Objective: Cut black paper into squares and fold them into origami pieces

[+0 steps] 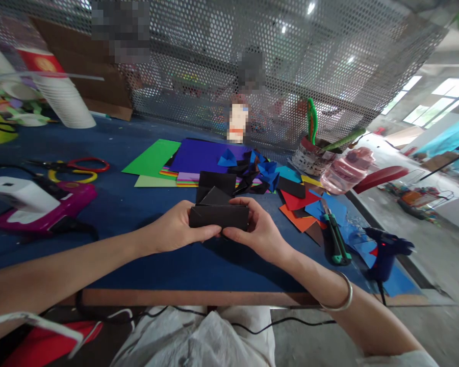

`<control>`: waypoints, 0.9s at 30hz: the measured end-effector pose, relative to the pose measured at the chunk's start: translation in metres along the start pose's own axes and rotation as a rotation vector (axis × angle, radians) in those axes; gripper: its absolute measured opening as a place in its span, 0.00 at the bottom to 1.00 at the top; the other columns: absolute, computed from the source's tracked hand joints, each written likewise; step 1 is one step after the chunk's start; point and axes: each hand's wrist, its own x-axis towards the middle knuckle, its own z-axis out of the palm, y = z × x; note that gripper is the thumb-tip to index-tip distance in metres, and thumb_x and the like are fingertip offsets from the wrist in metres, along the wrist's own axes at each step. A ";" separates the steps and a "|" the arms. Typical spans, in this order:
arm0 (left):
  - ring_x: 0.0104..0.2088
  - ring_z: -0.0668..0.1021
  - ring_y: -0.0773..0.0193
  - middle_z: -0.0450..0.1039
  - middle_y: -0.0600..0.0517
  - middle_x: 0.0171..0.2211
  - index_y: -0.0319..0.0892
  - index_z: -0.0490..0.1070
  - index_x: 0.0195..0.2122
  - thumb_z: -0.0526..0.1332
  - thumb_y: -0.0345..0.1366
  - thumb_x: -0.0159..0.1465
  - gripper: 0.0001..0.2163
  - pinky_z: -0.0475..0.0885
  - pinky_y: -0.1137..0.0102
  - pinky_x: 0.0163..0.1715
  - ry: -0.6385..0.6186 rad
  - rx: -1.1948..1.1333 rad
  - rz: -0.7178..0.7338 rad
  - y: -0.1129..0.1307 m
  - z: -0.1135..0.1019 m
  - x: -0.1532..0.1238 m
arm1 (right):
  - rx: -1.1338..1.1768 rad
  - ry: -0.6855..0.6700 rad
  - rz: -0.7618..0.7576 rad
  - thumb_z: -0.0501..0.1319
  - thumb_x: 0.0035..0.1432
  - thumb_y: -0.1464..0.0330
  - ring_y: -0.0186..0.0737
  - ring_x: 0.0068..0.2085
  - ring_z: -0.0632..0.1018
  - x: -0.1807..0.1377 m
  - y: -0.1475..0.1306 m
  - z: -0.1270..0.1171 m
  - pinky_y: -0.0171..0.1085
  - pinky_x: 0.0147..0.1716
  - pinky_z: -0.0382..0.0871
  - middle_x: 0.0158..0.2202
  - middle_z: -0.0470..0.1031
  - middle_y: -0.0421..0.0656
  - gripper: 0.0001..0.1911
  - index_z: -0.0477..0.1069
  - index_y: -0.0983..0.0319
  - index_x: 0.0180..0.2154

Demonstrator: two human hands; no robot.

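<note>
A partly folded sheet of black paper (219, 216) is held just above the blue tabletop, near the table's front edge. My left hand (176, 227) pinches its left end, thumb along the lower front edge. At the right end my right hand (258, 227) grips it the same way, with the index finger over the top. A triangular flap and a square panel stand up behind the front fold. The fingers behind the paper are partly hidden. Beyond it lie folded blue and black paper pieces (268, 173) and a stack of coloured paper (202, 155).
A utility knife (335, 234) and a glue gun (386, 250) lie on the right, near loose coloured sheets (298, 216). A pink bottle (348, 171) stands behind them. Pliers (80, 171), a purple power strip (76, 196) and paper cups (61, 92) are on the left.
</note>
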 end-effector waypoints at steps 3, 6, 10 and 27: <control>0.19 0.68 0.68 0.69 0.55 0.16 0.43 0.76 0.19 0.68 0.50 0.54 0.16 0.60 0.73 0.20 0.000 0.008 0.003 0.003 0.000 0.000 | 0.004 0.001 0.004 0.80 0.50 0.57 0.41 0.38 0.84 0.000 0.003 -0.001 0.40 0.38 0.82 0.40 0.82 0.39 0.33 0.71 0.53 0.54; 0.19 0.67 0.69 0.68 0.56 0.16 0.43 0.74 0.18 0.67 0.49 0.54 0.16 0.59 0.73 0.20 0.007 0.019 -0.002 0.006 0.000 0.000 | 0.004 0.007 -0.006 0.80 0.50 0.58 0.40 0.37 0.84 0.001 0.004 -0.001 0.40 0.38 0.82 0.39 0.82 0.39 0.32 0.71 0.53 0.54; 0.19 0.66 0.69 0.68 0.56 0.16 0.43 0.74 0.18 0.66 0.50 0.52 0.16 0.59 0.74 0.20 0.031 0.022 -0.023 0.007 0.001 -0.001 | 0.003 0.022 -0.020 0.79 0.50 0.61 0.39 0.37 0.82 0.001 0.003 -0.001 0.38 0.37 0.81 0.38 0.81 0.38 0.31 0.71 0.54 0.53; 0.19 0.68 0.68 0.69 0.55 0.15 0.43 0.74 0.18 0.67 0.50 0.53 0.16 0.60 0.73 0.20 0.015 0.021 -0.020 0.007 0.000 0.000 | 0.026 0.019 0.002 0.81 0.48 0.55 0.39 0.34 0.81 0.001 0.003 0.000 0.38 0.33 0.79 0.34 0.79 0.36 0.33 0.69 0.53 0.50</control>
